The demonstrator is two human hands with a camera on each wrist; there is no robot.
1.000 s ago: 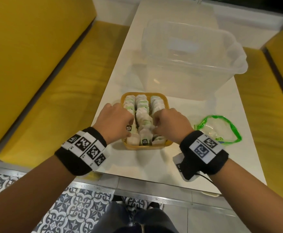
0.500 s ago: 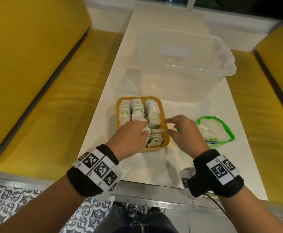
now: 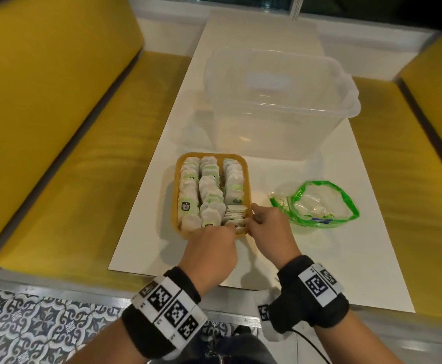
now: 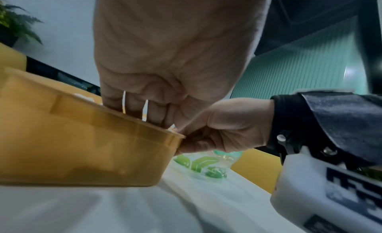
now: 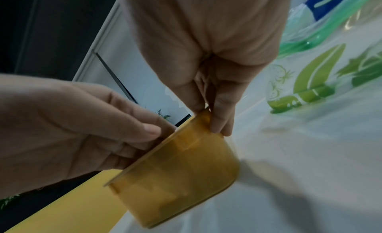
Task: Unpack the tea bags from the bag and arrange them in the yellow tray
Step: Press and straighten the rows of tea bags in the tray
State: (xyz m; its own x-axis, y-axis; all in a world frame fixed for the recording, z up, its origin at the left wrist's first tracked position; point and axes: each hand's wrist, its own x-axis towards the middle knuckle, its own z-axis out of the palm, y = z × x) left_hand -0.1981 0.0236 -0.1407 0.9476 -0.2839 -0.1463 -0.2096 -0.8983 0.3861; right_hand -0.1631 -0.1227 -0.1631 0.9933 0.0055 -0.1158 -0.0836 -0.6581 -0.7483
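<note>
Both your hands have closed in on the yellow tray's (image 3: 175, 195) near right corner since a moment ago | left hand (image 3: 209, 252) fingers curled into the tea bags (image 3: 209, 190) | right hand (image 3: 269, 232) pinching rim there | bag (image 3: 319, 206) lies emptied on worktop (image 3: 146, 206) | arranging looks nearly finished.
</note>
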